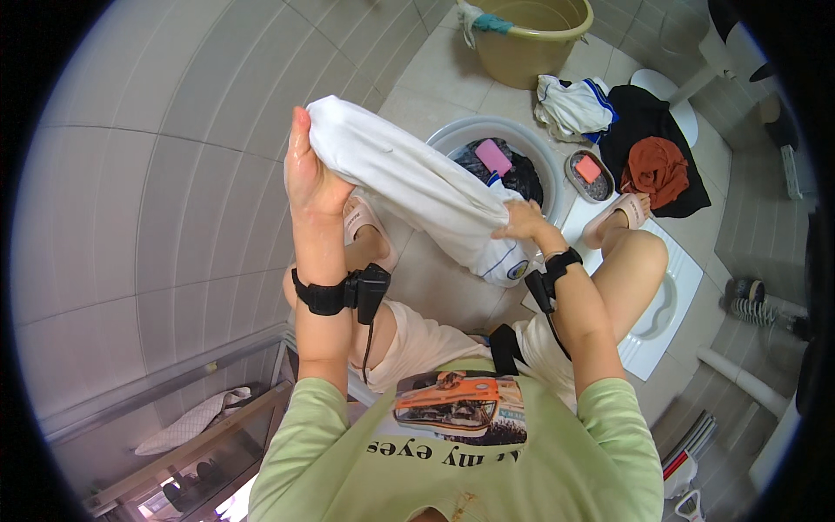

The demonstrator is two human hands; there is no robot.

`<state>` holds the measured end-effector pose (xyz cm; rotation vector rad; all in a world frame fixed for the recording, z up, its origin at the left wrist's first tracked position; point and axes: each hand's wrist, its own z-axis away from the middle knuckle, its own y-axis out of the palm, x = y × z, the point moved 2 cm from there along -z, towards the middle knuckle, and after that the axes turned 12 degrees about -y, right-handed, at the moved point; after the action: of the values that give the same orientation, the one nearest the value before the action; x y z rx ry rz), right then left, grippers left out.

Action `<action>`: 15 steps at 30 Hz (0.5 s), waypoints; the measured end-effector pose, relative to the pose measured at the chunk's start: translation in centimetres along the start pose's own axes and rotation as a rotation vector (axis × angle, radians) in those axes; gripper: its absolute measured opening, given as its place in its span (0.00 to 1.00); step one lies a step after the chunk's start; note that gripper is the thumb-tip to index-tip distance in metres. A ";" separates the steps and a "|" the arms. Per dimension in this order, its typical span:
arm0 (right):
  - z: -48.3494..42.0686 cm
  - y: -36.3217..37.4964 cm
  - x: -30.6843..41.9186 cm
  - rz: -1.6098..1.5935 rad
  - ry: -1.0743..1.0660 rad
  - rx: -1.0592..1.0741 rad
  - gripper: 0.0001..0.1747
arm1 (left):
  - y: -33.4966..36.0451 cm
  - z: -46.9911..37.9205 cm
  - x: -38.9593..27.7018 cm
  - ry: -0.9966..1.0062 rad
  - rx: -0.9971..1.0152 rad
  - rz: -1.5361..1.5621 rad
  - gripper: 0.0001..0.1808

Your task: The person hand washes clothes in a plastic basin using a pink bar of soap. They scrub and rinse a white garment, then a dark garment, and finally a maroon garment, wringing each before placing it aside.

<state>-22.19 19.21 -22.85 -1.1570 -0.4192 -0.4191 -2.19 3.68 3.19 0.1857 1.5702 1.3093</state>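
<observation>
A white cloth garment point(398, 163) with blue trim and a round badge stretches between my hands above the floor. My left hand point(316, 169), raised on the left side, is against the garment's upper end, with the thumb up; the cloth hides some of its fingers. My right hand point(522, 220) grips the lower part close to the badge. Beyond it a grey plastic basin point(553, 169) holds dark wet cloth point(527, 176), with a pink bar of soap point(493, 158) lying on top. Part of a white and blue cloth lies at the basin's near edge.
A soap dish point(597, 190) with an orange-red soap bar point(588, 169) stands right of the basin. Behind are a tan bucket point(522, 59), a white garment point(574, 107), black cloth point(685, 196) and rust-coloured cloth point(655, 171). A squat toilet point(678, 274) is at right, a tiled wall point(209, 176) at left.
</observation>
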 end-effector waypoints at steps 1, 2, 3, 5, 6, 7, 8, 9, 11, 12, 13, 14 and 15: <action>0.2 0.1 -0.6 -0.127 -0.004 -0.018 0.40 | -0.7 0.3 0.0 0.042 -0.097 -0.066 0.19; 0.2 -0.2 -1.2 -0.233 0.028 0.030 0.42 | -1.5 0.3 0.1 0.096 -0.129 -0.144 0.19; 0.4 -0.7 -1.5 -0.325 0.072 0.044 0.44 | -2.4 0.1 0.1 0.155 -0.115 -0.227 0.19; 1.1 -2.6 -0.7 -0.632 -0.031 -0.107 0.34 | -5.4 0.3 0.3 0.157 -0.494 -0.751 0.17; 1.5 -3.6 0.2 -0.769 -0.104 -0.185 0.32 | -6.4 -0.2 1.1 0.222 -0.507 -1.092 0.18; 1.9 -4.7 1.3 -0.897 -0.164 -0.250 0.29 | -7.6 -0.5 1.8 0.215 -0.580 -1.422 0.20; 2.6 -5.9 2.5 -0.974 -0.241 -0.254 0.25 | -8.9 -0.7 3.2 0.058 -0.522 -1.565 0.24; 3.0 -6.9 3.7 -0.992 -0.203 -0.235 0.25 | -10.2 -0.9 5.2 -0.179 -0.526 -1.683 0.28; 3.4 -9.2 6.2 -1.054 -0.268 -0.207 0.24 | -12.2 -1.2 9.3 -0.433 -0.399 -2.064 0.40; 3.8 -10.0 7.1 -1.074 -0.290 -0.204 0.20 | -13.0 -1.5 11.3 -0.473 -0.316 -2.130 0.42; 3.9 -10.7 8.0 -1.038 -0.312 -0.198 0.20 | -13.6 -1.8 13.2 -0.410 -0.237 -2.207 0.45; 4.0 -11.1 8.6 -1.012 -0.326 -0.202 0.19 | -14.3 -2.1 14.9 -0.496 -0.171 -2.205 0.44; 3.9 -11.6 8.8 -0.987 -0.327 -0.222 0.18 | -14.8 -2.3 16.4 -0.476 -0.105 -2.217 0.44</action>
<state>-21.16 18.03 -7.86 -1.1740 -1.2661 -1.1566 -4.47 7.30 -18.61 -0.9861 0.4737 -0.4572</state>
